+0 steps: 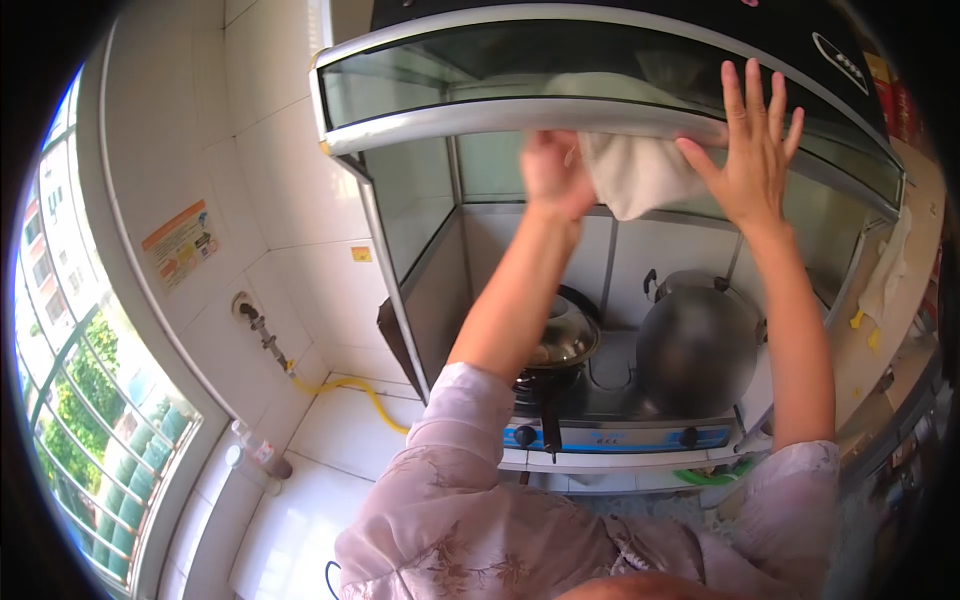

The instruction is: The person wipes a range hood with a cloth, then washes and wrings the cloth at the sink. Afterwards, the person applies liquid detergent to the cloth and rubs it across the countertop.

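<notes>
My left hand [555, 178] is raised under the silver rail [480, 118] of the cooker hood, slightly blurred, its fingertips partly hidden. It grips a whitish cloth [640, 178], which hangs below the rail beside it; more of the cloth shows dimly behind the dark glass panel [400, 80]. My right hand [752, 150] lies with fingers spread over the glass and rail, right of the cloth, and holds nothing.
Below stands a gas stove [620, 437] with a lidded pan [562, 345] and a dark wok [697, 350]. A yellow hose [365, 388] runs along the left counter. Bottles [262, 450] stand near the barred window [100, 400]. Glass side panels [410, 205] enclose the stove.
</notes>
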The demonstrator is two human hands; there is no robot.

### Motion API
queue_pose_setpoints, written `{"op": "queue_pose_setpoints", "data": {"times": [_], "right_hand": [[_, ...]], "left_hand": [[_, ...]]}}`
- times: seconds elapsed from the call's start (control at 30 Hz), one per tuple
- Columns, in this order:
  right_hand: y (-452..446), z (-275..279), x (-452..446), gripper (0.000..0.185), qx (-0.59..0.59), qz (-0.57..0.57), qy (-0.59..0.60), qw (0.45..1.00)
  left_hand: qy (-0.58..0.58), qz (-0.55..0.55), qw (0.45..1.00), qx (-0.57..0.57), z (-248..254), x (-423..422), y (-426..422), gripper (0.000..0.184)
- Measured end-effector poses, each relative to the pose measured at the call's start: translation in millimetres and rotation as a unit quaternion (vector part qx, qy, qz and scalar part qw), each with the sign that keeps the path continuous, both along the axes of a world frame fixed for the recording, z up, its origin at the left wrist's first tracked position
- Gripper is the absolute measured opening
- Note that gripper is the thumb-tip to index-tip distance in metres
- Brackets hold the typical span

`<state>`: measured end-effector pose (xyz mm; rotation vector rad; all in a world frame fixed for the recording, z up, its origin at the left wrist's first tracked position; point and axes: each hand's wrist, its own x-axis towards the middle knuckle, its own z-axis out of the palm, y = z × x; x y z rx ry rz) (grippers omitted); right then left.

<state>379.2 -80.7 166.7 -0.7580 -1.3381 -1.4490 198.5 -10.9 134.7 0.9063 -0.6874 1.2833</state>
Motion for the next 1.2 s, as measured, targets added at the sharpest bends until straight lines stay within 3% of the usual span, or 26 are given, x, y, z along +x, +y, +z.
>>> {"op": "queue_pose_setpoints", "data": {"times": [0.03, 0.07, 0.17, 0.2, 0.23, 0.27, 0.3, 0.37, 0.47, 0.5, 0.53, 0.6, 0.63, 0.7, 0.77, 0.8, 0.9, 1.0, 1.1, 1.2], "right_hand": [[-1.3, -0.7, 0.3, 0.079, -0.009, -0.001, 0.000, 1.000], [-2.2, -0.9, 0.3, 0.080, -0.013, 0.000, 0.000, 1.000], [-1.9, -1.2, 0.7, 0.083, -0.017, -0.001, 0.001, 1.000], [-2.0, -0.6, 0.3, 0.083, -0.014, 0.002, 0.001, 1.000], [-2.0, -0.7, -0.3, 0.084, -0.012, 0.003, 0.000, 1.000], [-0.9, -0.5, -0.1, 0.084, -0.007, 0.003, -0.002, 1.000], [-1.1, -1.5, -0.8, 0.084, -0.009, 0.003, -0.002, 1.000], [-2.4, -1.3, 0.4, 0.085, -0.017, 0.003, 0.001, 1.000], [-1.3, -1.1, 2.0, 0.085, -0.012, 0.000, -0.009, 1.000], [-1.8, -1.2, 0.9, 0.085, -0.016, 0.002, -0.014, 1.000], [-3.5, -1.3, -0.1, 0.084, -0.021, 0.001, -0.013, 1.000], [-3.2, -2.6, 0.1, 0.083, -0.026, -0.002, -0.007, 1.000], [-2.0, -2.9, 1.6, 0.084, -0.019, 0.000, -0.005, 1.000], [-0.6, -0.8, -0.4, 0.085, -0.012, 0.002, -0.008, 1.000], [-3.6, -1.1, 2.2, 0.085, -0.018, -0.004, -0.014, 1.000], [-5.5, -2.1, 3.0, 0.085, -0.024, -0.006, -0.017, 1.000], [-8.4, 1.2, -1.4, 0.084, -0.027, -0.005, -0.011, 1.000], [-13.4, 0.2, -6.9, 0.084, -0.017, 0.002, -0.038, 0.999], [-9.2, 1.3, -4.7, 0.084, 0.001, 0.002, -0.048, 0.999], [-8.0, -1.2, 0.5, 0.085, -0.018, -0.004, -0.038, 0.999]], "left_hand": [[-0.094, -0.276, 0.952, 0.090, -5.4, -22.0, 32.5, 0.040], [-0.075, 0.031, 0.996, 0.028, -1.0, -35.6, 6.5, 0.038], [-0.126, -0.033, 0.991, 0.028, 14.4, -57.9, 19.8, 0.042], [-0.003, -0.111, 0.963, 0.247, 33.4, -52.0, 24.2, 0.042], [-0.013, 0.026, 0.994, 0.105, 27.5, -34.2, 24.0, 0.044], [0.015, 0.161, 0.986, -0.048, 26.5, -14.2, 2.9, 0.046], [-0.021, 0.050, 0.998, -0.010, 27.5, 7.1, 9.2, 0.041], [-0.025, -0.047, 0.999, 0.006, 14.3, 13.1, 3.5, 0.036], [-0.091, -0.028, 0.994, 0.060, 6.8, -29.8, 7.7, 0.036], [-0.113, -0.006, 0.993, 0.027, 13.2, -44.7, 2.6, 0.037], [-0.020, -0.031, 0.964, 0.264, 26.2, -69.0, 40.3, 0.038], [0.044, 0.096, 0.978, 0.181, 33.9, -65.3, 30.9, 0.043], [0.003, 0.236, 0.961, -0.144, 28.9, -32.7, -15.5, 0.046], [-0.046, 0.218, 0.971, -0.080, 15.2, -13.7, 2.5, 0.049], [-0.039, 0.030, 0.998, 0.028, 0.8, -11.2, -1.5, 0.039], [-0.087, -0.085, 0.984, 0.130, 2.5, -20.9, 6.3, 0.036], [-0.154, 0.015, 0.986, 0.059, 22.0, -63.1, 10.9, 0.030], [-0.138, 0.076, 0.987, 0.039, 29.1, -61.5, 12.3, 0.030], [-0.064, -0.018, 0.998, -0.001, -2.0, -15.2, 7.1, 0.035], [-0.122, 0.046, 0.986, 0.101, 0.9, -46.1, 17.3, 0.035]]}}
